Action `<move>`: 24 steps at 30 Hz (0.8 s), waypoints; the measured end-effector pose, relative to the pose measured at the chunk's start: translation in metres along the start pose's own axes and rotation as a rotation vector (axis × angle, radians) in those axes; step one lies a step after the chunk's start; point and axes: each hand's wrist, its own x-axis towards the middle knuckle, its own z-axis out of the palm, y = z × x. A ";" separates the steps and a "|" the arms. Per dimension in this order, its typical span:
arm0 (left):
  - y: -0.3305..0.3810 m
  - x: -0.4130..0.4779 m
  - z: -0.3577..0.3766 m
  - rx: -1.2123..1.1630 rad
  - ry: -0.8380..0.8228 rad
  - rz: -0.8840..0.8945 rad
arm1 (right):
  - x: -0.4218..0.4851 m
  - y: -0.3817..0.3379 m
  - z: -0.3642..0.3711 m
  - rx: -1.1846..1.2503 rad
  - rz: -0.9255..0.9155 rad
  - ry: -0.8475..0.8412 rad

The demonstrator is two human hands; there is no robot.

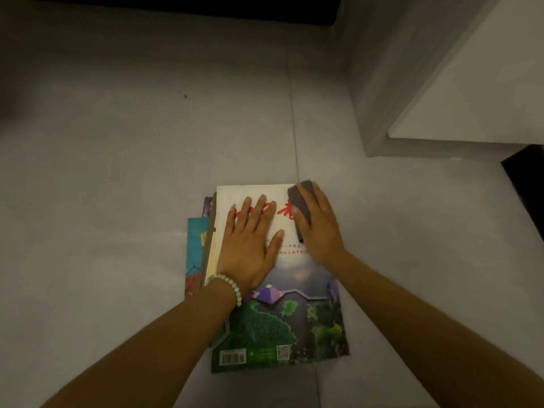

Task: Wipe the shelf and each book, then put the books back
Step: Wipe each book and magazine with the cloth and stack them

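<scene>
A stack of books lies flat on the grey tiled floor. The top book (282, 313) has a white upper cover with red characters and a green landscape picture below. My left hand (250, 240), with a bead bracelet at the wrist, lies flat on the cover with fingers spread. My right hand (319, 225) presses a folded grey cloth (300, 201) onto the book's upper right corner. Under the top book, a teal book (194, 245) and a purple-edged book (207, 206) stick out on the left.
A white cabinet or shelf unit (459, 92) rises at the right, its corner close to the stack. A dark opening (527, 178) shows at the far right edge. A dark band (188, 4) runs along the top. Grey floor tiles (117, 172) surround the books.
</scene>
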 end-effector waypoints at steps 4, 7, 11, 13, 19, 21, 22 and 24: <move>0.000 0.000 -0.001 -0.001 -0.012 -0.001 | 0.020 -0.001 0.002 0.052 0.050 0.007; 0.001 0.001 -0.003 -0.003 -0.018 -0.005 | -0.020 -0.002 0.004 0.249 0.095 0.059; 0.001 0.001 -0.002 -0.004 -0.012 -0.001 | -0.073 -0.002 0.000 0.421 0.202 0.029; 0.001 0.001 -0.001 0.004 -0.006 0.001 | -0.079 -0.003 0.001 0.414 0.214 0.025; 0.006 -0.007 -0.002 -0.063 -0.003 -0.008 | -0.077 -0.012 -0.016 0.674 0.419 0.098; 0.012 -0.021 -0.002 -0.113 -0.013 0.010 | -0.087 -0.001 -0.030 0.818 0.571 0.083; 0.014 -0.029 0.000 -0.103 -0.031 0.037 | -0.092 0.004 -0.036 0.899 0.650 0.052; 0.015 -0.038 0.004 -0.028 -0.052 0.084 | -0.102 0.010 -0.048 0.984 0.735 -0.025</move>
